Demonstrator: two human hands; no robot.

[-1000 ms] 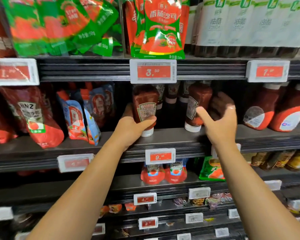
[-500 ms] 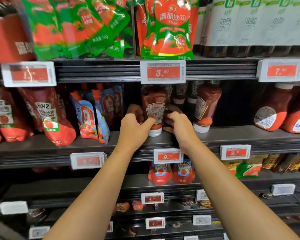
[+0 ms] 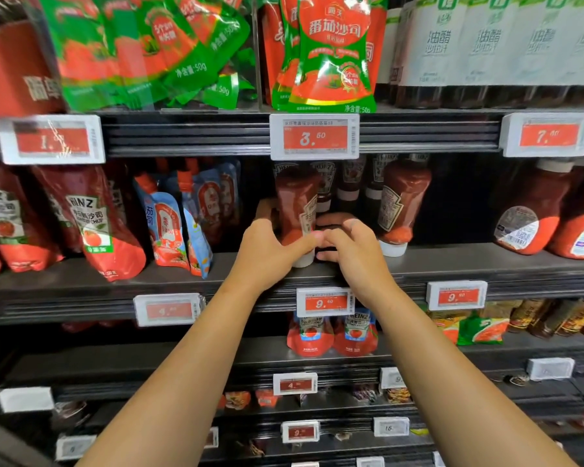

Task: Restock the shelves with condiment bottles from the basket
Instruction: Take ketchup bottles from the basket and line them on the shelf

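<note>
An upside-down ketchup bottle (image 3: pixel 295 200) with a white cap stands at the front of the middle shelf (image 3: pixel 452 264). My left hand (image 3: pixel 267 251) grips its lower part from the left, thumb across the front. My right hand (image 3: pixel 351 251) holds it from the right, fingers curled round the side. The label is turned to the right, only partly visible. A second ketchup bottle (image 3: pixel 402 203) stands just right of it, with more bottles behind in the dark. The basket is out of view.
Ketchup pouches (image 3: pixel 95 224) and blue pouches (image 3: pixel 172 224) fill the shelf to the left. Larger ketchup bottles (image 3: pixel 533 214) lean at the right, with a dark gap between. Price tags (image 3: pixel 324 301) line the shelf edges. Green sachets (image 3: pixel 331 55) hang above.
My right hand came from the right-hand bottle over to the bottle my left hand holds. The bottle has turned, its label now facing right.
</note>
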